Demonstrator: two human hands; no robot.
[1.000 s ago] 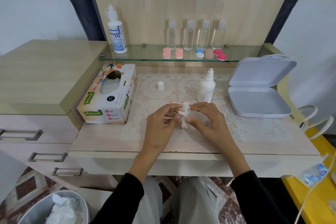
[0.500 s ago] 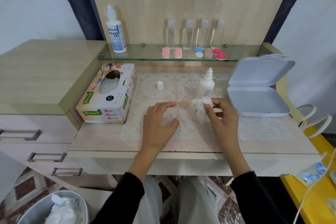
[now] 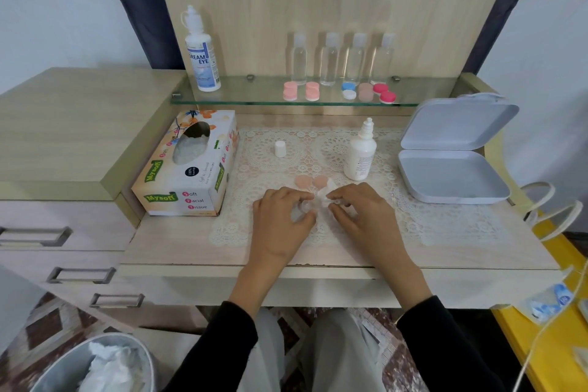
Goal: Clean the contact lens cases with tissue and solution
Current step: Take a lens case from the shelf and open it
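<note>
Two hands meet at the middle of the lace mat [image 3: 445, 223]. The left hand [image 3: 281, 219] curls its fingers [image 3: 307, 216] round a small see-through lens case [image 3: 304, 207]. Most of the case is hidden under the fingertips, and its shape is hard to make out. The right hand [image 3: 361, 215] pinches a crumpled white tissue [image 3: 323, 196] between thumb and forefinger and presses it against the case. Where tissue ends and case begins cannot be told.

A pair of peach caps [image 3: 311, 182] lies flat on the mat just beyond the tissue. The solution bottle [image 3: 359, 157] stands upright and uncapped near them, its label print too small to read. Its white cap [image 3: 280, 148] stands well apart to the left.

On the surface [image 3: 178, 248] at the left, the tissue box [image 3: 187, 169] reads "Mysoft" and "Soft Facial Tissue". On the glass shelf [image 3: 248, 99], a tall bottle [image 3: 202, 56] reads "DREAM EYE", and the finer lines below are illegible. Four clear bottles [image 3: 342, 59] stand behind a row of coloured lens cases [image 3: 339, 92].

An open white box [image 3: 451, 175] lies at the right. A bin [image 3: 57, 369] holding crumpled tissue is cut off at the lower left corner. Blue blister packs [image 3: 547, 305] are partly cut off at the right edge, and their print is unreadable.
</note>
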